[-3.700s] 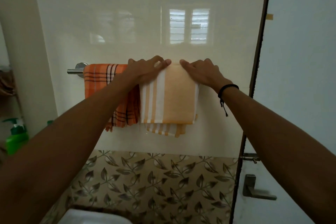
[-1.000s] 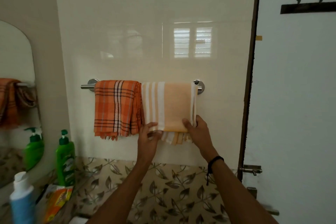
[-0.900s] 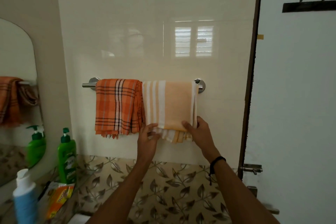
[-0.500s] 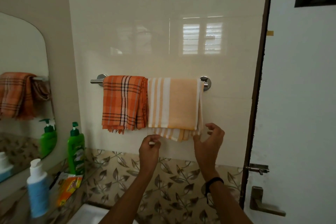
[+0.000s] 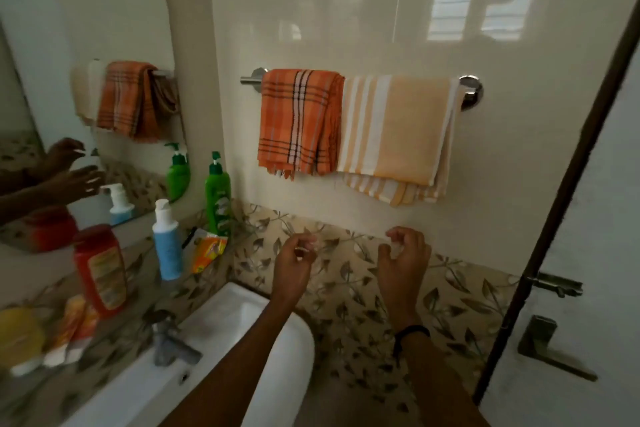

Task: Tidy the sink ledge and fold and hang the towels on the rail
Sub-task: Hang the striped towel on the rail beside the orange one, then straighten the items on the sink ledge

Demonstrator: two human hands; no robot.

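Fingers of both hands are loosely curled and hold nothing; half a second ago they hovered just under the hem of the striped towel (image 5: 405, 130), and a second ago they pinched its lower edge; now the left hand (image 5: 294, 265) and right hand (image 5: 403, 260) have dropped away and hang well below the cloth, in front of the leaf-patterned tiles (image 5: 349, 274); the view has also swung down and left, so the sink (image 5: 221, 319) and its ledge (image 5: 138, 274) show; both towels, the checked orange towel (image 5: 298, 120) and the striped one, hang folded side by side, touching, on the rail (image 5: 251, 80); the towel part looks done, I judge, and the ledge remains, with the green bottle (image 5: 217, 196), blue bottle (image 5: 167, 243), red bottle (image 5: 102, 269) and orange sachet (image 5: 207, 250) to the left of the left fingers.
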